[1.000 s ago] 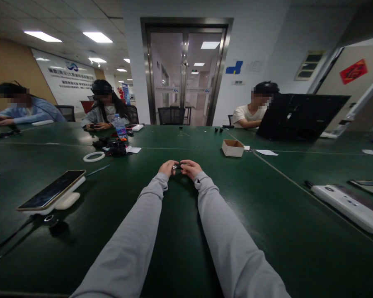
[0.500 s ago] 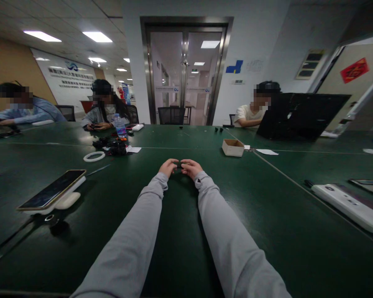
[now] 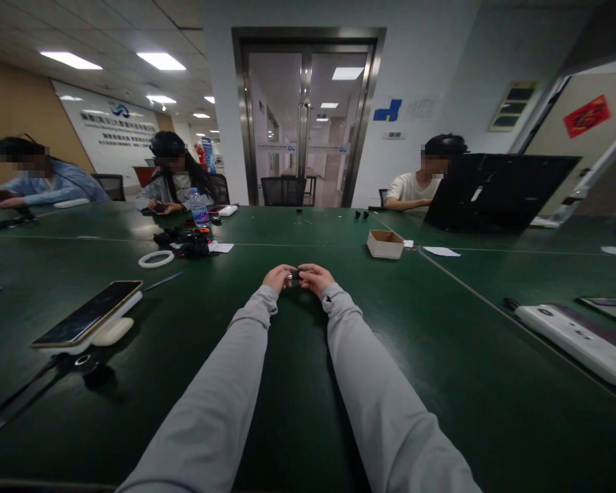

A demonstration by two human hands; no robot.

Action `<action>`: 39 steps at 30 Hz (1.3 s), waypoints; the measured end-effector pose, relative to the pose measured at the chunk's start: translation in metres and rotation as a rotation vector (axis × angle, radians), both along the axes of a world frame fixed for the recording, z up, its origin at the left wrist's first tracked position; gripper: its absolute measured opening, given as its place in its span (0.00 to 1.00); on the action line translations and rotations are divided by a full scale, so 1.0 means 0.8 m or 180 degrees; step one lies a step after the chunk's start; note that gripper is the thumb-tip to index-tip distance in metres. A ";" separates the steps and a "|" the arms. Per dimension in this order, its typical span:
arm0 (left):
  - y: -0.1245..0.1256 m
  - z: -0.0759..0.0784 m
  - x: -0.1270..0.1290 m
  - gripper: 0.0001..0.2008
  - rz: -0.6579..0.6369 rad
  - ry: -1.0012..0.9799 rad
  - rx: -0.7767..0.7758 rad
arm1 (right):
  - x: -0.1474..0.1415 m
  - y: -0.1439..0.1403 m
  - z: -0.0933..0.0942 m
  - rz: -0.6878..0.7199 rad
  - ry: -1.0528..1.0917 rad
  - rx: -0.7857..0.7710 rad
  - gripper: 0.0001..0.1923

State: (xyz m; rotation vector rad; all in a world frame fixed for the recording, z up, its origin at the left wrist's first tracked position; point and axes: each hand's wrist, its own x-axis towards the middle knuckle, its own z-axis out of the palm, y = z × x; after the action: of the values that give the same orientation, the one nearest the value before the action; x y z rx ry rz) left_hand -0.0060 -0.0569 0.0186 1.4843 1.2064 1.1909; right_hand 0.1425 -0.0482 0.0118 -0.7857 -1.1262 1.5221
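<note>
Both arms reach forward over the dark green table (image 3: 308, 383), in grey sleeves. My left hand (image 3: 276, 279) is closed, its fingertips on a small dark object (image 3: 294, 276) with a shiny silvery spot on its left side. From the other side my right hand (image 3: 317, 279) pinches the same object between thumb and fingers. The object is too small and too covered by fingers to name. Both hands are just above the table or resting on it; I cannot tell which.
Right of the hands stands an open cardboard box (image 3: 385, 245). On the left are a white ring (image 3: 156, 259), a phone (image 3: 87, 313), tangled black gear (image 3: 185, 241) and a water bottle (image 3: 199, 209). A large black panel (image 3: 497, 192) stands at the right. Several people sit across the table.
A silvery glint now shows on the small object by my left fingers. The hands stay in nearly the same place, both still closed on it.
</note>
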 end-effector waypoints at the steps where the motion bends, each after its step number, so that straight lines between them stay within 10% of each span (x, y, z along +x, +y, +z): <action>1: 0.000 0.000 0.000 0.14 -0.0005 -0.0002 -0.0002 | 0.000 0.000 0.000 -0.0003 -0.0001 -0.0001 0.13; 39: -0.002 -0.001 -0.001 0.14 0.0084 -0.0004 0.0050 | 0.000 0.000 0.000 -0.0005 -0.0022 -0.0040 0.12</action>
State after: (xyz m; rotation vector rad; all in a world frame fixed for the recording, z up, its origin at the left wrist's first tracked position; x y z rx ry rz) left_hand -0.0070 -0.0584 0.0182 1.4829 1.2217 1.2212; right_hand 0.1421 -0.0481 0.0120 -0.8008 -1.1218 1.5274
